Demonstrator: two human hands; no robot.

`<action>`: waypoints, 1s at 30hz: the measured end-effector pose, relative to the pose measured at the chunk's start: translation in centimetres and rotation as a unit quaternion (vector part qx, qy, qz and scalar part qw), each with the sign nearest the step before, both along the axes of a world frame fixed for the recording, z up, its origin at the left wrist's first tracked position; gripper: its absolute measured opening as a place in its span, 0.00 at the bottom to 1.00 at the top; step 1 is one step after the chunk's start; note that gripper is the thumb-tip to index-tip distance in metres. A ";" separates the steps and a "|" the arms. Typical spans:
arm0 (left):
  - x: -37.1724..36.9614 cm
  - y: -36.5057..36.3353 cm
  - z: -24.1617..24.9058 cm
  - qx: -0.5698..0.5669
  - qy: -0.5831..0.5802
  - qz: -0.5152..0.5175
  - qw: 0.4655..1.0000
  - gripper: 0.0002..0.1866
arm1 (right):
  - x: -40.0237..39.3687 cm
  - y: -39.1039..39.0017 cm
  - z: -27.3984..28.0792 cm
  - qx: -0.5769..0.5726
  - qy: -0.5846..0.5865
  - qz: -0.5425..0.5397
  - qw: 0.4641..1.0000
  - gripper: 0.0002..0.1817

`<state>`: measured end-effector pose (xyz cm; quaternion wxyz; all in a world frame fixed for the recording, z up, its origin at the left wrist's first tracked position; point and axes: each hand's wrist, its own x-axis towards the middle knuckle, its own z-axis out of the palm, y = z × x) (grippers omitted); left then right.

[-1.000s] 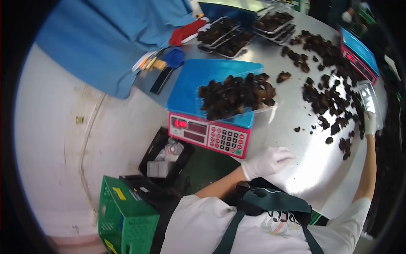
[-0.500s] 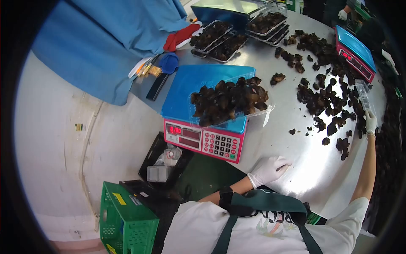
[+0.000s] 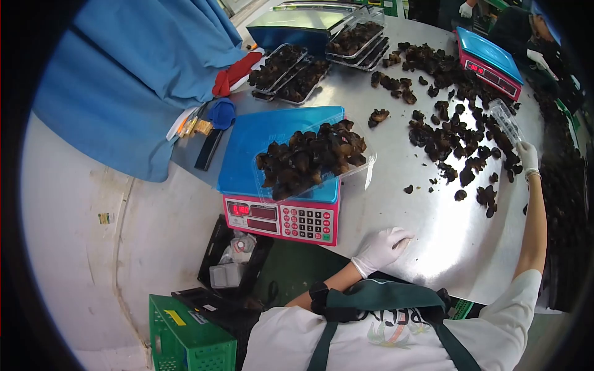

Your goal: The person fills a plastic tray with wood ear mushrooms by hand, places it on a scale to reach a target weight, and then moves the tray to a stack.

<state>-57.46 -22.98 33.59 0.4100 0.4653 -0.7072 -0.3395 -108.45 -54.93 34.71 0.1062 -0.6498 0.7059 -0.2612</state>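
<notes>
My right hand, gloved in white, is closed on the near end of a clear plastic tray, out at the right among loose dark wood ear mushrooms. My left hand, also gloved, rests at the table's near edge with its fingers curled in and no object showing in it. To its upper left, a filled clear tray of wood ear mushrooms sits tilted across the blue pan of a pink scale. The scale's red display appears to read 0.180.
Stacked filled trays stand at the back, with more trays beside them. A second scale stands far right, near another person's gloved hand. A black crate and a green crate are lower left.
The view has shifted, so the table things sit further left. My right hand still holds the clear tray, which now tilts more to the left. My left hand stays curled on the table.
</notes>
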 end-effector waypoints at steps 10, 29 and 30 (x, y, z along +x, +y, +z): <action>0.2 0.3 -0.1 0.015 0.009 0.030 0.999 0.13 | 6.7 3.9 6.4 -0.303 0.274 0.006 0.913 0.07; 3.1 -1.8 2.7 -0.181 -0.093 -0.044 0.978 0.15 | 42.3 16.2 14.1 -0.205 -0.019 0.496 0.843 0.10; 4.2 -2.5 4.8 -0.126 -0.109 -0.083 0.983 0.15 | 43.6 15.6 14.3 -0.206 0.007 0.499 0.841 0.11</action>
